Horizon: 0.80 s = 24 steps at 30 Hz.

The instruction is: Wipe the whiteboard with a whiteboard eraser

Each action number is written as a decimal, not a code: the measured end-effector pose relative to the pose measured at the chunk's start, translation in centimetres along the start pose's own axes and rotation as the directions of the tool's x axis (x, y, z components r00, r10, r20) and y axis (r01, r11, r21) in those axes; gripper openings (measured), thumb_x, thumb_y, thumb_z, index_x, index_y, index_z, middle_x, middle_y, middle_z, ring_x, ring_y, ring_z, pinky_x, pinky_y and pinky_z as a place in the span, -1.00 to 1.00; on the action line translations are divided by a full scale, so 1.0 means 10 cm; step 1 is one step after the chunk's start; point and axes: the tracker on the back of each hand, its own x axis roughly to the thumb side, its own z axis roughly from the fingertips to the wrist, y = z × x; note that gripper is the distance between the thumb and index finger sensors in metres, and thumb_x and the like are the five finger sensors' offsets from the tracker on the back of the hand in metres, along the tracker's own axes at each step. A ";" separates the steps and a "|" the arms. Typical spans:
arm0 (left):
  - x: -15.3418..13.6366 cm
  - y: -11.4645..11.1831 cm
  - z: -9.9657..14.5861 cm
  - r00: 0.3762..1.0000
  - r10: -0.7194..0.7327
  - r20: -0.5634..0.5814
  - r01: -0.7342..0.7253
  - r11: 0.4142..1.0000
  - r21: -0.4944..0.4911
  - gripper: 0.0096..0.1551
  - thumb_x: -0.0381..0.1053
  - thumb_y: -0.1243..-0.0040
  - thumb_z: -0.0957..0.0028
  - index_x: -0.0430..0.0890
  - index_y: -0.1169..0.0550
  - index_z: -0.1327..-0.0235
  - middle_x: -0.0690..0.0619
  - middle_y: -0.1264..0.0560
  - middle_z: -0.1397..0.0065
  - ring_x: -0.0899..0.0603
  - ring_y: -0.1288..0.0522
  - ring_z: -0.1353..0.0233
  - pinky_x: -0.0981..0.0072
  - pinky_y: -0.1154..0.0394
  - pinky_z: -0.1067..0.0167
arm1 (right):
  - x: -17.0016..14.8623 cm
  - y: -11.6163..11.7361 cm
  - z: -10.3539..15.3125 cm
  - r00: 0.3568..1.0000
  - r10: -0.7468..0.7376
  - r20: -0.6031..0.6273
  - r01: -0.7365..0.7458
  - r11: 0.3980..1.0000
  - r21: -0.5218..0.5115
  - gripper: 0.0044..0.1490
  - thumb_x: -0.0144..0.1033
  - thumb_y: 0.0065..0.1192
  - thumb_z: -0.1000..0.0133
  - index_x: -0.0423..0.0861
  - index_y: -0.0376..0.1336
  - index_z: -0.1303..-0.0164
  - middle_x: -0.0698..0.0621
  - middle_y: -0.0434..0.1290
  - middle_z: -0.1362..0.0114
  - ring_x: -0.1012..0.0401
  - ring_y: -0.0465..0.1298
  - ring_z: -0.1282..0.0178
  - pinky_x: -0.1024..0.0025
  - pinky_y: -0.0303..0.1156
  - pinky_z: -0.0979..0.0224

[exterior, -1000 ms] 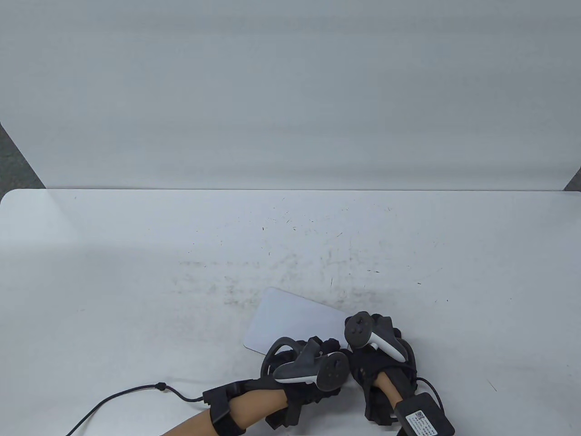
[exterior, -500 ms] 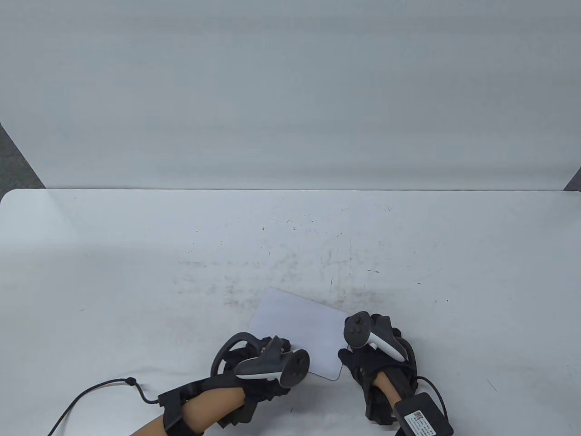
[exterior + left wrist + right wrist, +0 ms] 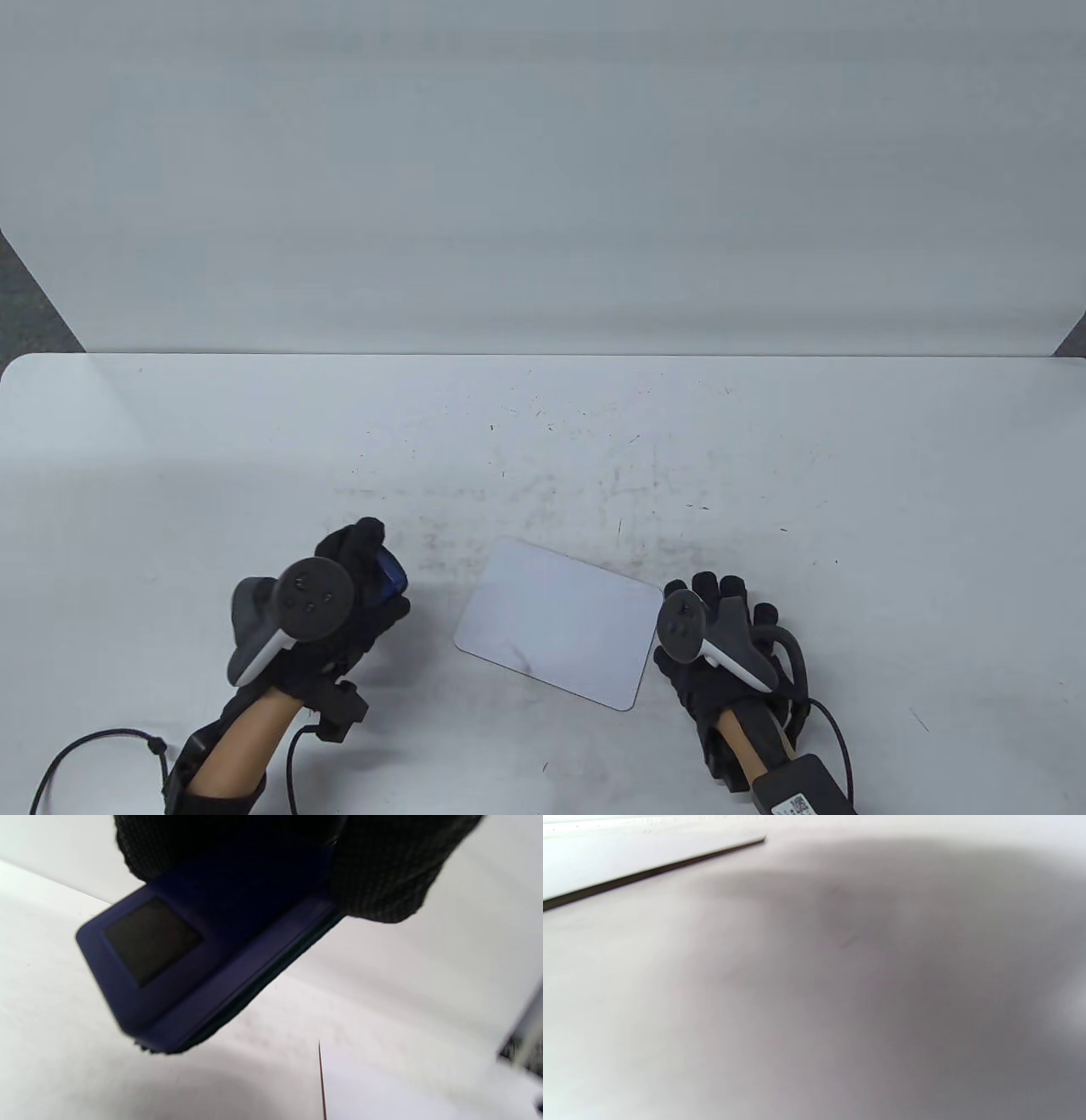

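Observation:
A small white whiteboard [image 3: 560,624] lies flat on the table near the front edge; its surface looks blank. Its edge shows in the right wrist view [image 3: 649,861] and a corner in the left wrist view [image 3: 382,1090]. My left hand [image 3: 356,586] is left of the board, clear of it, and grips a blue whiteboard eraser [image 3: 392,576]. In the left wrist view the eraser [image 3: 191,967] is held above the table, tilted. My right hand [image 3: 721,611] lies just right of the board with fingers spread flat and holds nothing.
The white table [image 3: 254,441] carries grey smudges and small dark specks [image 3: 551,484] behind the board. A white backdrop wall [image 3: 543,170] rises at the table's back edge. Black cables [image 3: 93,747] trail from my left wrist at the front left.
My left hand has moved left off the board, taking the eraser with it. My right hand has slid right off the board's corner and spread its fingers. The board now shows fully.

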 end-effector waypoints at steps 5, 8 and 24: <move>-0.55 0.07 -0.01 0.959 0.221 -0.175 -0.216 0.975 0.050 0.05 0.07 -0.47 0.13 0.10 -0.10 -0.54 -0.01 -0.14 -0.64 -0.42 -0.32 -0.57 -0.25 -0.47 -0.31 | -0.07 -0.16 0.06 0.987 0.155 -0.045 -0.160 0.977 -0.144 -0.01 0.12 -0.16 0.15 0.08 -0.39 -0.38 -0.15 -0.33 -0.63 -0.22 -0.31 -0.59 -0.45 -0.30 -0.44; -0.81 0.07 -0.02 0.921 0.324 -0.215 -0.310 0.946 0.097 0.06 0.02 -0.48 0.13 0.09 -0.09 -0.53 -0.02 -0.13 -0.63 -0.36 -0.40 -0.53 -0.07 -0.56 -0.28 | -0.05 -0.20 0.10 0.981 0.188 -0.053 -0.195 0.967 -0.166 0.00 0.12 -0.15 0.15 0.09 -0.40 -0.38 -0.14 -0.33 -0.63 -0.22 -0.30 -0.60 -0.46 -0.29 -0.44; -1.20 -0.10 -0.03 0.887 0.104 -0.451 -0.127 0.992 -0.022 0.18 0.02 -0.41 0.06 -0.05 0.14 -0.51 -0.17 -0.04 -0.61 -0.55 -0.17 -0.57 -0.18 -0.33 -0.43 | 0.02 -0.39 0.29 0.984 0.175 -0.031 -0.172 0.894 -0.414 0.07 0.34 -0.24 0.24 0.19 -0.44 -0.38 -0.10 -0.34 -0.67 -0.22 -0.34 -0.63 -0.51 -0.36 -0.43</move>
